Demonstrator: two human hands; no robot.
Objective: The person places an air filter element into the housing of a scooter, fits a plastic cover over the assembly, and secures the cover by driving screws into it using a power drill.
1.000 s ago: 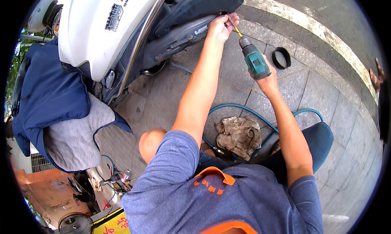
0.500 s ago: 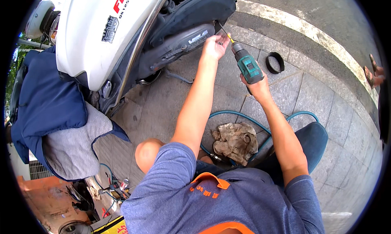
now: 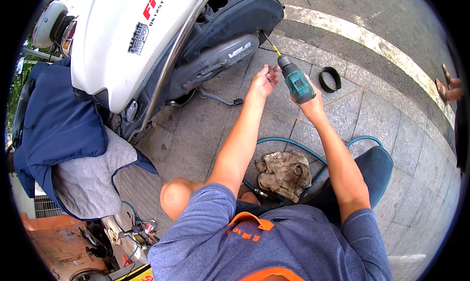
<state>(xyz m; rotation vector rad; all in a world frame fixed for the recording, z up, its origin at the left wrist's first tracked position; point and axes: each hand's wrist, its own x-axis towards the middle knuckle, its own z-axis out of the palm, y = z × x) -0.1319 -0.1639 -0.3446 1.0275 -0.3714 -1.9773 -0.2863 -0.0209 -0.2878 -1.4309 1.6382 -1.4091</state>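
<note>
A teal and black cordless drill is gripped in my right hand. From its chuck a long bit with a yellow section reaches up and left to the rear end of the scooter's dark engine cover. Just left of the drill's nose, my left hand hovers over the paving with its fingers apart, holding nothing that I can see. The white scooter stands at the upper left, its lower side panel facing me.
A black ring-shaped band lies right of the drill. A stained rag and a teal hose rest between my legs. Navy padded cover drapes at left, above scattered tools. Another person's sandalled feet show at far right.
My left hand has come away from the engine cover and bit, moving down toward me. The drill stays in my right hand, shifted slightly, its bit still at the cover.
</note>
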